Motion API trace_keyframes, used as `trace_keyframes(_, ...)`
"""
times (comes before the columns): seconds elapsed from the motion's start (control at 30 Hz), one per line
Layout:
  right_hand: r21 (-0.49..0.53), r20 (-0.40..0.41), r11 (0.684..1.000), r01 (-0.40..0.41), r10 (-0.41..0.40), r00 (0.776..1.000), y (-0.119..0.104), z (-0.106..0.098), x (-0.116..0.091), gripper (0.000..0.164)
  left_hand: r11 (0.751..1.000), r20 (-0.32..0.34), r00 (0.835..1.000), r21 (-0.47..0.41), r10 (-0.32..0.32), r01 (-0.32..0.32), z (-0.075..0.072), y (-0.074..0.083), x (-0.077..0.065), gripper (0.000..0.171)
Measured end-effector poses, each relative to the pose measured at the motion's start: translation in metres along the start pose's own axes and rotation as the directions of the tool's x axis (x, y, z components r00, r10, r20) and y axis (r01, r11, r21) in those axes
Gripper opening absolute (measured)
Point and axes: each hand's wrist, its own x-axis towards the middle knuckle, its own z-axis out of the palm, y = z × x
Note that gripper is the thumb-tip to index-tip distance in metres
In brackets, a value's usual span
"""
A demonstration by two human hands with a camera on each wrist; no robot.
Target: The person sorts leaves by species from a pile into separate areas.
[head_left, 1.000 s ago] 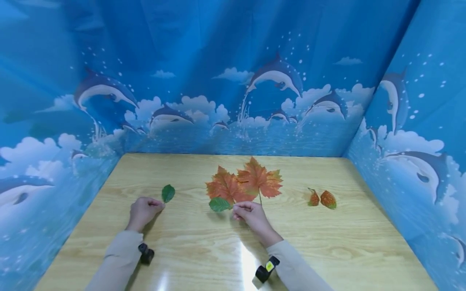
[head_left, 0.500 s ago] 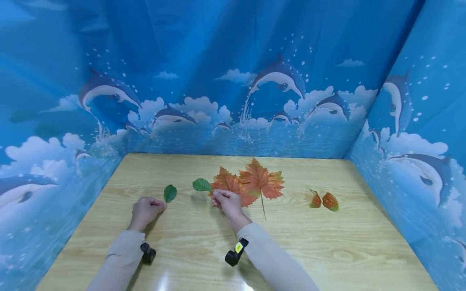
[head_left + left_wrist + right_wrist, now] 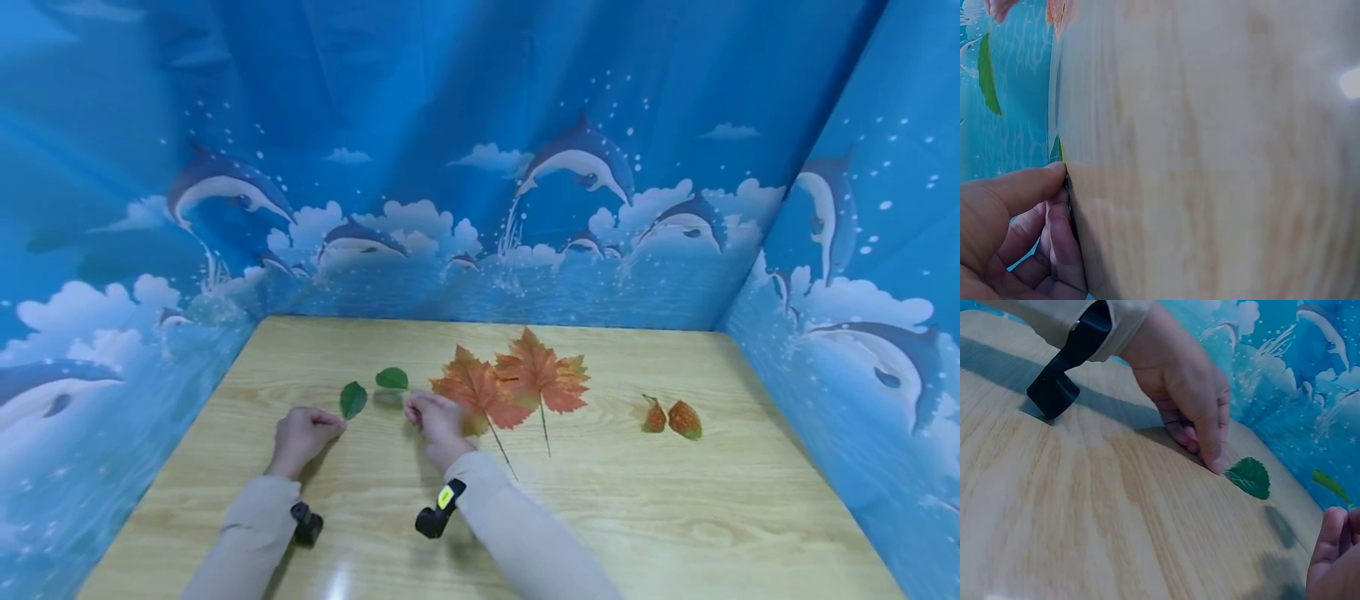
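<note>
On the left of the table, my left hand point(image 3: 305, 437) pinches one green leaf point(image 3: 352, 400) by its base between thumb and finger. My right hand point(image 3: 438, 425) holds a second green leaf point(image 3: 392, 378) by its stem, lifted off the wood, with a shadow under it in the right wrist view. The two green leaves are close together but apart. In the left wrist view, the thumb and fingers meet at the leaf's end point(image 3: 1056, 150), and most of that leaf is hidden. Two orange maple leaves point(image 3: 472, 383) point(image 3: 542, 371) lie overlapping, right of my right hand.
Two small orange-brown leaves point(image 3: 654, 415) point(image 3: 685, 420) lie at the right of the wooden table point(image 3: 675, 517). A blue curtain point(image 3: 465, 100) with dolphins stands along the table's back and sides. Black cameras point(image 3: 307, 524) point(image 3: 439, 508) sit on both wrists.
My right hand has carried its green leaf leftward from the maple leaves to near the other green leaf, uncovering a maple leaf's stem. My left hand has stayed in place.
</note>
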Motion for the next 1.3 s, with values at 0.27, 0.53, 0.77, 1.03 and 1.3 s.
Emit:
trace_keyframes(0.27,0.031,-0.082,0.999,0.023,-0.021,0.996,0.018,0.017,0.001,0.017,1.000,-0.005,1.000,0.013,0.011,-0.011,0.001,-0.002,0.000,0.017)
trace_keyframes(0.53,0.031,-0.129,0.999,0.019,-0.015,0.992,0.027,0.024,-0.001,0.016,1.000,0.003,1.000,0.001,0.008,-0.008,0.002,0.000,0.001,0.016)
trace_keyframes(0.77,0.020,-0.138,1.000,0.011,-0.008,0.990,0.027,0.025,-0.002,0.016,1.000,0.005,1.000,-0.004,-0.004,0.004,0.001,0.000,0.000,0.017)
trace_keyframes(1.03,-0.001,-0.153,1.000,-0.011,0.011,0.988,0.028,0.023,-0.001,0.017,1.000,-0.003,1.000,-0.001,0.006,-0.006,0.001,0.001,0.000,0.018)
trace_keyframes(1.3,-0.189,-0.050,0.982,-0.012,0.003,0.999,0.027,0.018,-0.001,0.016,1.000,-0.019,1.000,-0.009,0.007,-0.007,0.003,-0.003,0.000,0.016)
